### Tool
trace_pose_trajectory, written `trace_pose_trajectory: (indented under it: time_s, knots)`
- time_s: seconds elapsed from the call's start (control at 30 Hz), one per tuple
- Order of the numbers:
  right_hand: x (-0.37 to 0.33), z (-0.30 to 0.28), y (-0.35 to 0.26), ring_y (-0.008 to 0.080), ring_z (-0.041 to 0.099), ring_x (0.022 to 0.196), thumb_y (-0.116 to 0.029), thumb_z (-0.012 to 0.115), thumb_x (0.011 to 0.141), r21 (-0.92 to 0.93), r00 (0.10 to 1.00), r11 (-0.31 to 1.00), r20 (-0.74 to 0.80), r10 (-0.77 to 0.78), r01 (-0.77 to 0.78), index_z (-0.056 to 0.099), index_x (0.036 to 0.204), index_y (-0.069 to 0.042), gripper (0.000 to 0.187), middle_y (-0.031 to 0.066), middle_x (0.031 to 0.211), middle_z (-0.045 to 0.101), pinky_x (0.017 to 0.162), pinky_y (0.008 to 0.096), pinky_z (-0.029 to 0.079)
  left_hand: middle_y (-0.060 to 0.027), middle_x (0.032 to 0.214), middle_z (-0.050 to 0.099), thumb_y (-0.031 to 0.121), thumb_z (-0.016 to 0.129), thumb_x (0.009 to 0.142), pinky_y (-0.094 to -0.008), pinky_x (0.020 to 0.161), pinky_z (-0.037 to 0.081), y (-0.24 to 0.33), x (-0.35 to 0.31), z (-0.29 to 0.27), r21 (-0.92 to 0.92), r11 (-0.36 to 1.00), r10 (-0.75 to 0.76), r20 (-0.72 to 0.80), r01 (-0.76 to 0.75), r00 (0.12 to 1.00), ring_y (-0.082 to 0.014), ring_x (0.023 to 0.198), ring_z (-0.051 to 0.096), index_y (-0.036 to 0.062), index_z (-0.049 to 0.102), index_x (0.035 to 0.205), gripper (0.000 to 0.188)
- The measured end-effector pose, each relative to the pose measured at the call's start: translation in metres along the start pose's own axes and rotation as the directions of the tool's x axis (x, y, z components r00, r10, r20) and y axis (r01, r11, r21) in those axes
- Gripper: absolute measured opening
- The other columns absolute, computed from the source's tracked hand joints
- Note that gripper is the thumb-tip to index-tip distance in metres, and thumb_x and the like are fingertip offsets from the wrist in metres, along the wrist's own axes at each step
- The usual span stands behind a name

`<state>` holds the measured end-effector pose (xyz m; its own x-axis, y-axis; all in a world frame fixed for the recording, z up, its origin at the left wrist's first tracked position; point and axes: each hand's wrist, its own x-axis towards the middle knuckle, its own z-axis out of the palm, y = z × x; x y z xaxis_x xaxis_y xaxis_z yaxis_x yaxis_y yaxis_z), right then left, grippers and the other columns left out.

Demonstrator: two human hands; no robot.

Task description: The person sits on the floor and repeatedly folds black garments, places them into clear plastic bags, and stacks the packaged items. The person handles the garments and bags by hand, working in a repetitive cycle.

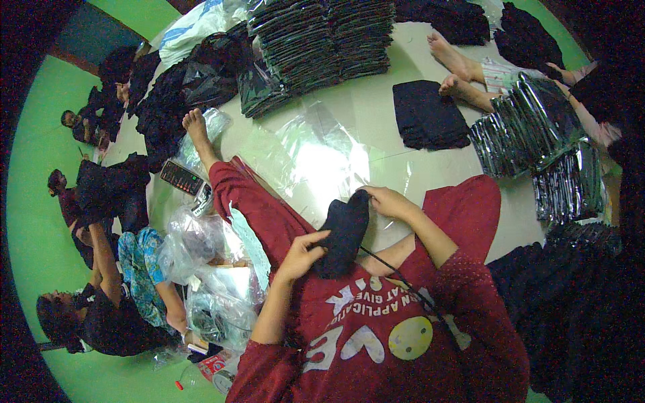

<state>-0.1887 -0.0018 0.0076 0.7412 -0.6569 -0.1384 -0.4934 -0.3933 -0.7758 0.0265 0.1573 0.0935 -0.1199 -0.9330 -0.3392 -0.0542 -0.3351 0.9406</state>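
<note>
A folded piece of black cloth [342, 235] is held up over my lap, between my two hands. My right hand [390, 203] pinches its upper right corner between thumb and fingers. Against its lower left edge is my left hand [304, 256], the fingers bent around the fabric. Part of that grip is hidden by the cloth. A thin black cord [396, 269] runs from near the cloth down across my maroon shirt. Just beyond my hands, transparent plastic sleeves [322, 151] lie spread on the pale floor, shining under the light.
A tall stack of plastic-wrapped black garments [322, 47] stands ahead. More wrapped packs [524, 131] are at the right, beside a folded black garment [430, 114]. Left of me lie crumpled plastic bags [191, 248] and a calculator [181, 176]. A person [94, 316] sits close at left.
</note>
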Motion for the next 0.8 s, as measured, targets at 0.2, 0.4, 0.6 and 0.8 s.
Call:
trace_pose_trajectory:
  time_s: [0.2, 0.4, 0.6, 0.8]
  knots:
    - [0.001, -0.008, 0.002, 0.0304, 0.058, 0.087, 0.000, 0.045, 0.074, 0.138, 0.999, 0.990, 0.037, 0.031, -0.035, 0.047, 0.116, -0.011, 0.044, 0.0137, 0.090, 0.062, 0.075, 0.0368, 0.046, -0.0218, 0.105, 0.054, 0.005, 0.051, 0.070, -0.0371, 0.081, 0.045, 0.015, -0.018, 0.064, 0.684, 0.684, 0.218, 0.140, -0.253, 0.966, -0.0355, 0.093, 0.055, 0.0005, 0.054, 0.110, 0.040]
    - [-0.003, -0.013, -0.004, 0.0279, 0.059, 0.083, 0.001, 0.040, 0.074, 0.167, 1.000, 0.986, 0.010, 0.020, -0.022, 0.047, 0.117, -0.010, 0.045, 0.0121, 0.088, 0.062, 0.076, 0.0347, 0.045, -0.0190, 0.100, 0.056, 0.007, 0.052, 0.070, -0.0414, 0.073, 0.047, 0.009, -0.003, 0.073, 0.736, 0.632, 0.113, 0.220, -0.241, 0.969, -0.0360, 0.085, 0.056, 0.0027, 0.054, 0.109, 0.039]
    - [-0.004, -0.025, -0.010, 0.0286, 0.059, 0.082, 0.001, 0.041, 0.073, 0.193, 0.997, 0.980, -0.071, -0.024, 0.037, 0.047, 0.116, -0.007, 0.044, 0.0131, 0.088, 0.062, 0.075, 0.0346, 0.045, -0.0080, 0.100, 0.060, -0.002, 0.043, 0.073, -0.0247, 0.080, 0.043, -0.004, 0.016, 0.034, -0.041, 0.982, -0.183, -0.023, 0.182, 0.983, -0.0139, 0.088, 0.056, -0.0035, 0.053, 0.113, 0.041]
    - [0.005, -0.028, -0.016, 0.0282, 0.059, 0.082, 0.002, 0.041, 0.073, 0.250, 0.998, 0.967, -0.054, -0.027, 0.040, 0.047, 0.116, -0.009, 0.044, 0.0130, 0.088, 0.062, 0.075, 0.0352, 0.045, -0.0088, 0.099, 0.060, -0.002, 0.044, 0.073, -0.0238, 0.075, 0.044, -0.009, 0.023, 0.036, 0.130, 0.991, -0.011, -0.080, 0.021, 0.997, -0.0110, 0.083, 0.055, -0.0019, 0.053, 0.114, 0.042]
